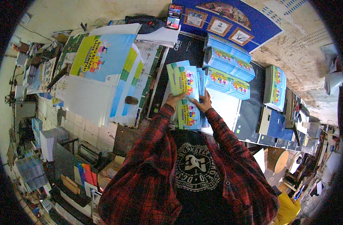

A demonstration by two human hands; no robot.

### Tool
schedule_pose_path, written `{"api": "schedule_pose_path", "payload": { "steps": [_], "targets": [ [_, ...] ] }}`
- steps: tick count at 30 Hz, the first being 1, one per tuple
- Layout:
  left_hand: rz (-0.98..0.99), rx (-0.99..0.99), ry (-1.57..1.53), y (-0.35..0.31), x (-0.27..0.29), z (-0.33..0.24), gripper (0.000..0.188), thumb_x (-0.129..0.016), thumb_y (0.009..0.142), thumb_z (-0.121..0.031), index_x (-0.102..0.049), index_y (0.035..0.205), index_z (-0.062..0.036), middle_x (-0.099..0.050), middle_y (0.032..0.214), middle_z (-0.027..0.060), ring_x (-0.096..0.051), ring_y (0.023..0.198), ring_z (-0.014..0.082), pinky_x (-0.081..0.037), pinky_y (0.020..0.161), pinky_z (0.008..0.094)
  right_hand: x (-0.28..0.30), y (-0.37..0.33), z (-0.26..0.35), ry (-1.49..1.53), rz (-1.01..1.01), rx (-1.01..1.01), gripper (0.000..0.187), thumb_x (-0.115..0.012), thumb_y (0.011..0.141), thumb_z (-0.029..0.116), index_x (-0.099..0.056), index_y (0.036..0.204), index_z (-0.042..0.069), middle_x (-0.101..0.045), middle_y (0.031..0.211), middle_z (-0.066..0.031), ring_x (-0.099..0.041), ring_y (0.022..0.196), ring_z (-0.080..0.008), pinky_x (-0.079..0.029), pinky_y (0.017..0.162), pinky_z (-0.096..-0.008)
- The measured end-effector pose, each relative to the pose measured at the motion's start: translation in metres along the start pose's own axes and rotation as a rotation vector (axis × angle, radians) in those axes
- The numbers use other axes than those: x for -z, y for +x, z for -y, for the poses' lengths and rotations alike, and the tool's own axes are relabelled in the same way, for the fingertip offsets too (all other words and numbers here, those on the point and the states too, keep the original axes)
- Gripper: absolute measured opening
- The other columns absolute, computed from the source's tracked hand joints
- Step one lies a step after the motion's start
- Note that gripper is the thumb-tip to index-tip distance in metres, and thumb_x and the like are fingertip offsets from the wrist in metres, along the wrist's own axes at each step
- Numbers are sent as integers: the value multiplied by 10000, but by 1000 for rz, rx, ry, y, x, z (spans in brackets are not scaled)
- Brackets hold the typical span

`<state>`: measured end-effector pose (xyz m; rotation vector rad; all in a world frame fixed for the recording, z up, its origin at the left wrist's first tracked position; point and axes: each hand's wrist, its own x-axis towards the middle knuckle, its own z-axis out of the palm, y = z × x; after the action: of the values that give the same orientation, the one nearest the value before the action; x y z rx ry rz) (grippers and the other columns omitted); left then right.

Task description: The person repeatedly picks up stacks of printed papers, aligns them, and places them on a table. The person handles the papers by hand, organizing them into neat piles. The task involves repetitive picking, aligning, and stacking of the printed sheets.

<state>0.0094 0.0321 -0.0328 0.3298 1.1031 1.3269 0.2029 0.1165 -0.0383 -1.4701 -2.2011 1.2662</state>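
Observation:
In front of me lies a loose pile of blue, green and yellow printed booklets (187, 80), fanned unevenly on the work table. My left hand (174, 100) is closed on the left edge of these booklets. From the right side, my right hand (202, 103) grips the same pile, its thumb lying across the printed face and its fingers behind the edge. Part of the pile, a lower booklet (190, 114), reaches toward my body below both hands. Just beyond my right hand stand tight rows of matching booklets (231, 62), stacked in bundles.
Large printed sheets (92, 56) cover the left table, with a small brown round object (131, 100) on them. A phone (174, 22) leans at the back near a blue poster (235, 22). Another booklet stack (277, 88) and a blue folder (273, 123) sit at right.

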Motion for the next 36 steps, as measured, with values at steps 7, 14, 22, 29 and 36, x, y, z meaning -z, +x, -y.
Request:
{"api": "schedule_pose_path", "payload": {
  "steps": [7,14,22,29,36],
  "targets": [
    [-166,193,-35,2,-1,7,538,-634,828,-461,-569,1139,-26,-628,995,78,-622,846,194,-507,746,328,15,-7,12,63,-25,-23,824,-673,713,588,-486,1281,21,-209,1468,-184,-268,1315,-351,-273,1053,-481],
    [-81,-87,-78,20,149,50,491,-503,928,-413,-471,1293,-86,-545,1198,51,-564,1013,172,-481,839,316,4,-5,19,3,-155,100,902,-700,759,416,-197,1455,143,-322,1372,-267,-408,1205,-407,-358,1005,-457],
    [45,-117,-279,-43,93,-40,454,-608,885,-322,-506,1264,-93,-591,1129,35,-591,956,162,-486,839,319,-8,-4,-5,-372,-301,342,546,-590,839,401,-452,1345,248,-273,1403,-268,-358,1215,-433,-334,998,-495],
    [97,-240,53,-12,18,0,381,-697,813,-238,-601,1122,-35,-637,1037,67,-612,923,178,-492,823,329,1,-4,9,-163,-92,-8,738,-534,802,631,-460,1343,134,-243,1443,-198,-286,1315,-324,-194,1046,-546],
    [-90,24,138,24,22,48,643,-602,813,-548,-580,1144,3,-633,1033,117,-628,879,214,-500,772,336,-3,4,14,148,-13,53,1025,-675,699,610,-180,1455,127,-267,1431,-215,-406,1242,-349,-227,1036,-554]
  ]
}}
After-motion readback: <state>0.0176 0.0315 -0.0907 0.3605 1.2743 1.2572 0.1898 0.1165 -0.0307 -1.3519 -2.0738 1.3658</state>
